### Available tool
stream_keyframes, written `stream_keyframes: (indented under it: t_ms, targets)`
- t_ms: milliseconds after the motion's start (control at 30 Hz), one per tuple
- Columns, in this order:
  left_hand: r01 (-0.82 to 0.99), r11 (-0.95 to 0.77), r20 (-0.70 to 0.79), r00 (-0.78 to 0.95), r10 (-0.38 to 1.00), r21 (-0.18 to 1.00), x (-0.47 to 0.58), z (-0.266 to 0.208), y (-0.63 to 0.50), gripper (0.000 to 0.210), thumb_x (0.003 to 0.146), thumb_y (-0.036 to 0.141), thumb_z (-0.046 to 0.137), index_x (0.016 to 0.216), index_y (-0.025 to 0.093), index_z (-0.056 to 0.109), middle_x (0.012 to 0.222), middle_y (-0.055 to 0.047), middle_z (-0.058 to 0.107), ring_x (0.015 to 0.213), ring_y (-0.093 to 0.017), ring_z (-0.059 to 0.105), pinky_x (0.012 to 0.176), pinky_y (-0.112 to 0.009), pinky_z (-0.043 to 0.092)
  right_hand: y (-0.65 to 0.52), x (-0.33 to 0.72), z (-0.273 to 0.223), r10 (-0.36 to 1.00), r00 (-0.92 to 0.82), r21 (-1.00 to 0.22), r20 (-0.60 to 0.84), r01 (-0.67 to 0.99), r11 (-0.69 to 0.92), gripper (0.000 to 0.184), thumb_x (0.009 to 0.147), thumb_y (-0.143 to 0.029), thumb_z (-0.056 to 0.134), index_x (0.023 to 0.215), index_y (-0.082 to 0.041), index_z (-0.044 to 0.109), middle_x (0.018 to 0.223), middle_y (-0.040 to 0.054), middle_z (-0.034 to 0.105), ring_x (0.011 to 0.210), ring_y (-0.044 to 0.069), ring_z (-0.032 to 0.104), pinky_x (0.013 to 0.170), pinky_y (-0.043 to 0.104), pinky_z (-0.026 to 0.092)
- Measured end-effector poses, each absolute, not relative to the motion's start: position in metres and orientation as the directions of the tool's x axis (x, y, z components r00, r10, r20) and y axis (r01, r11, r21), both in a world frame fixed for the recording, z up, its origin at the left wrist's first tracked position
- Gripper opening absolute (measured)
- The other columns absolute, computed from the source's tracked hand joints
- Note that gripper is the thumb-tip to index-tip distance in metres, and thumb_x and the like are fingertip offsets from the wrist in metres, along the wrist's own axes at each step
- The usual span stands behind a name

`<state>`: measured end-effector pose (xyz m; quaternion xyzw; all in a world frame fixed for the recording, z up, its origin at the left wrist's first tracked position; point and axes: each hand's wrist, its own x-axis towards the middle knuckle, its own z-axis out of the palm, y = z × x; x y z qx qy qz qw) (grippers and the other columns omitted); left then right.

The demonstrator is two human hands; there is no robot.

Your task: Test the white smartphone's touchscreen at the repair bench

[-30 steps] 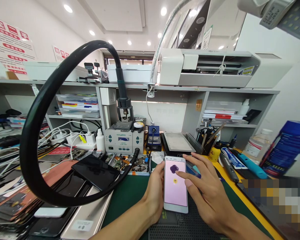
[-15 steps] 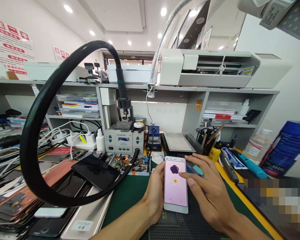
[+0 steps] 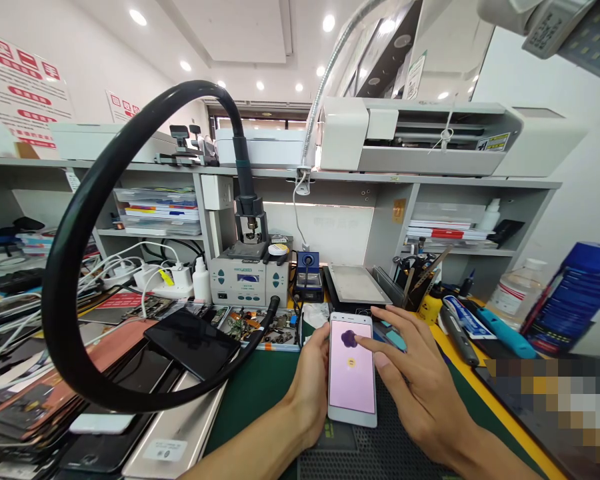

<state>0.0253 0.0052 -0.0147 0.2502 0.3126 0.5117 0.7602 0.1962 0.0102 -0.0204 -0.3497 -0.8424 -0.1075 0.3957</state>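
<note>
A white smartphone point(image 3: 351, 393) is held upright over the dark mat, its lit pink screen showing a dark purple flower shape and a small yellow circle. My left hand point(image 3: 310, 380) grips its left edge; the fingers behind the phone are hidden. Over the right side of the screen, my right hand point(image 3: 415, 380) is open with its fingers spread. Its index fingertip is at the purple shape; I cannot tell whether it presses the glass. Behind the phone lies a tray of small electronic parts point(image 3: 260, 327).
A thick black hose point(image 3: 55, 267) loops over the left side, joined to a grey rework station point(image 3: 250, 283). Phones and a dark tablet point(image 3: 193, 341) pile up at left. A soldering iron stand point(image 3: 307, 280) is at the back. Tools and a clear bottle point(image 3: 515, 293) stand at right.
My right index fingertip has shifted slightly left on the screen, onto the purple shape. The left hand and the phone hold nearly the same place.
</note>
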Motion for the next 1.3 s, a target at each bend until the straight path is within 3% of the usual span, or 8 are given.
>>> stream_keyframes:
  t_ms: [233, 600, 1100, 1300]
  targets:
    - [-0.619, 0.353, -0.216, 0.286, 0.933, 0.702, 0.0254, -0.0170, 0.0042, 0.048, 0.095, 0.050, 0.046, 0.107, 0.011, 0.073, 0.084, -0.010, 0.074, 0.076, -0.022, 0.067, 0.073, -0.028, 0.048, 0.0103, 0.1973, -0.0220, 0.514, -0.432, -0.126, 0.741, 0.663, 0.738, 0.029, 0.095, -0.018, 0.049, 0.116, -0.025, 0.069, 0.140, 0.0112, 0.048, 0.137, 0.035, 0.037, 0.106, 0.061, 0.039]
    - [-0.628, 0.348, -0.203, 0.293, 0.934, 0.696, 0.0252, -0.0194, 0.0062, 0.049, 0.096, 0.050, 0.045, 0.110, 0.011, 0.072, 0.085, -0.010, 0.074, 0.076, -0.022, 0.068, 0.073, -0.029, 0.048, 0.0088, 0.1935, -0.0205, 0.523, -0.492, -0.067, 0.696, 0.680, 0.730, 0.038, 0.095, -0.020, 0.049, 0.131, -0.027, 0.061, 0.146, 0.0117, 0.041, 0.138, 0.035, 0.034, 0.107, 0.061, 0.038]
    - [-0.637, 0.350, -0.197, 0.300, 0.933, 0.687, 0.0252, -0.0188, 0.0065, 0.050, 0.096, 0.050, 0.045, 0.110, 0.011, 0.072, 0.091, -0.011, 0.075, 0.082, -0.023, 0.069, 0.075, -0.030, 0.050, 0.0077, 0.1923, -0.0189, 0.530, -0.516, -0.037, 0.673, 0.692, 0.721, 0.038, 0.094, -0.021, 0.050, 0.130, -0.029, 0.062, 0.150, 0.0101, 0.038, 0.141, 0.035, 0.032, 0.109, 0.062, 0.037]
    - [-0.641, 0.350, -0.208, 0.288, 0.935, 0.683, 0.0255, -0.0140, 0.0047, 0.047, 0.096, 0.047, 0.046, 0.111, 0.011, 0.072, 0.095, -0.011, 0.075, 0.080, -0.022, 0.069, 0.074, -0.029, 0.049, 0.0098, 0.1948, -0.0201, 0.517, -0.431, -0.116, 0.739, 0.676, 0.728, 0.034, 0.095, -0.021, 0.049, 0.126, -0.028, 0.063, 0.145, 0.0108, 0.043, 0.138, 0.035, 0.036, 0.106, 0.061, 0.039]
